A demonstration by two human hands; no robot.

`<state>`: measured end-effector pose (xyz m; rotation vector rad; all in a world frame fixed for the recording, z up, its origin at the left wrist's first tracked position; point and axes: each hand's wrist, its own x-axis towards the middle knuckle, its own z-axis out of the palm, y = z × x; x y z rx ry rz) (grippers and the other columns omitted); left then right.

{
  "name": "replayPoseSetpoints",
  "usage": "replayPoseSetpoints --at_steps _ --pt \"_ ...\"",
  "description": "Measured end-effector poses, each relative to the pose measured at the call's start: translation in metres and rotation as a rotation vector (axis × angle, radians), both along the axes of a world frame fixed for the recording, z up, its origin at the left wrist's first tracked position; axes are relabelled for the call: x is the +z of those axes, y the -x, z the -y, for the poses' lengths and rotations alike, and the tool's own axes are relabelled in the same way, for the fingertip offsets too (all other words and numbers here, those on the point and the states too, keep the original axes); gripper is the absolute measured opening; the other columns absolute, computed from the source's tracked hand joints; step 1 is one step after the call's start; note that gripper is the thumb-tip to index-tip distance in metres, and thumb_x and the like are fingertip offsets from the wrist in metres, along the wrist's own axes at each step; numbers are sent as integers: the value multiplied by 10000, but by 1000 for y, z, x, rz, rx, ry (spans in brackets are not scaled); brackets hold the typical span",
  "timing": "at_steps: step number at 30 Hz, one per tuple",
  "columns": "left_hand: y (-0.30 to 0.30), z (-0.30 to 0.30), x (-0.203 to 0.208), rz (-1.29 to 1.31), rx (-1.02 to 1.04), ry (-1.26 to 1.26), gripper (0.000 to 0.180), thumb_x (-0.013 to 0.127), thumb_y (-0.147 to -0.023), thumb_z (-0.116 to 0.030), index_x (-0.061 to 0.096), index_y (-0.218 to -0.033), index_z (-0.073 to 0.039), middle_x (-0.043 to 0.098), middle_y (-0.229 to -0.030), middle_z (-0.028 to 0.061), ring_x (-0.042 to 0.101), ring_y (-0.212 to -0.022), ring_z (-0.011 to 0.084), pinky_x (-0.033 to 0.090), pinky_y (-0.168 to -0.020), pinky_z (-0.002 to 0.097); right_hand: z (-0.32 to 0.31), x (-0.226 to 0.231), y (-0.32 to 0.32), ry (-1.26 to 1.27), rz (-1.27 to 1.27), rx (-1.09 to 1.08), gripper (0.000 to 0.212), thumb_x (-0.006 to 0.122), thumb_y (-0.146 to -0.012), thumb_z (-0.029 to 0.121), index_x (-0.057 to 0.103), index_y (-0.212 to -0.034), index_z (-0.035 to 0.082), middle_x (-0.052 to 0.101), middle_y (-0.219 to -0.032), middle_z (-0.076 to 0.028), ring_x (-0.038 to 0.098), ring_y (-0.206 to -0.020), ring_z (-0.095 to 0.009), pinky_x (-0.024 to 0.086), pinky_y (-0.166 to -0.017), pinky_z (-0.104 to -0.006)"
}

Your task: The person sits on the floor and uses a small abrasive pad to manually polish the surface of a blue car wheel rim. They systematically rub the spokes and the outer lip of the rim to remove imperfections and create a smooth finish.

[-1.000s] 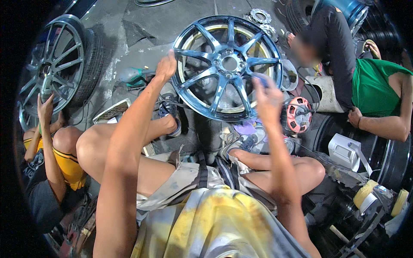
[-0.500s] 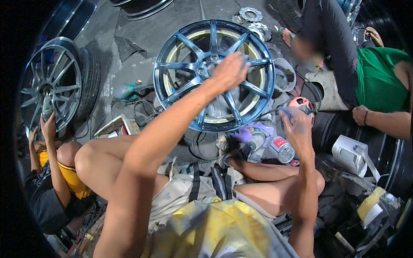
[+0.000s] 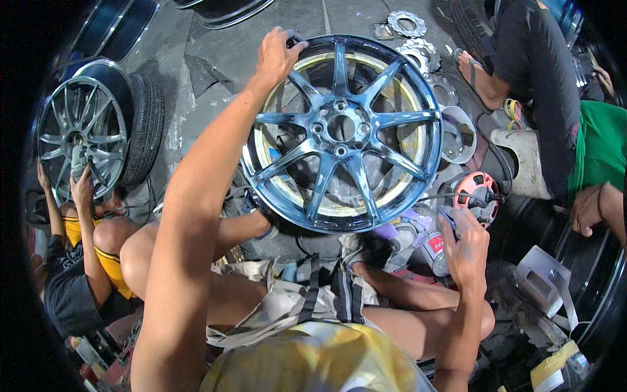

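A blue, glossy multi-spoke wheel rim lies face up before me, its streaky blue finish catching light. At its upper left edge my left hand has its fingers closed over the lip, with a small dark patch at the fingertips that I cannot make out. My right hand is held apart from the wheel, to its lower right. Its fingers are closed round a small blue-grey pad, perhaps folded abrasive or cloth. Below the wheel, near my right hand, stands a can with a red and white label.
A red-orange power tool with a cord lies at the right, below a white ring-shaped container. Another person at the left holds a tool against a grey wheel. A person in green is at the right. A white jug stands lower right.
My left hand has gone from the wheel's hub to its upper left edge. The view has shifted, and the wheel appears lower and further right. My right hand still holds the pad.
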<state>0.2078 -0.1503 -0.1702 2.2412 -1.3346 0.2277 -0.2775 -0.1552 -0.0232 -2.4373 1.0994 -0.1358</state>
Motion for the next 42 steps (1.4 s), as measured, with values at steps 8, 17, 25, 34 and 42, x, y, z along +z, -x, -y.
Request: replayPoseSetpoints --at_steps 8,17,25,34,42 --pt "-19 34 3 -52 -299 8 301 696 -866 -305 677 -937 -14 670 -938 217 641 -921 406 501 -814 486 2 -2 -25 -55 -51 53 166 699 -854 76 697 -1014 29 613 -832 -147 636 -708 -364 502 -621 -433" --pt "-12 52 12 -301 -320 -64 352 751 -836 -319 649 -895 13 649 -822 220 632 -786 392 487 -691 462 4 -16 -54 -83 -75 93 179 706 -848 74 696 -1022 33 608 -815 -149 634 -713 -362 512 -634 -422" --pt "-48 10 22 -378 -337 -218 272 723 -851 -252 688 -886 16 666 -747 205 617 -651 281 487 -634 412 -3 -11 -59 -87 -105 102 182 706 -857 92 698 -1031 39 618 -822 -150 638 -716 -359 516 -640 -423" --pt "-32 -10 35 -394 -192 -211 296 705 -869 -276 716 -921 14 686 -787 204 663 -712 283 506 -669 403 -9 -20 -38 -373 -170 -21 123 695 -874 95 691 -941 -8 623 -826 -170 620 -694 -352 490 -627 -382" --pt "-21 17 30 -316 -324 -277 386 544 -969 -395 733 -1104 -87 697 -1011 251 667 -956 431 511 -842 487 -95 -76 -47 -1479 69 -555 226 663 -974 247 702 -1053 40 722 -1046 -60 649 -967 -135 501 -905 -310"
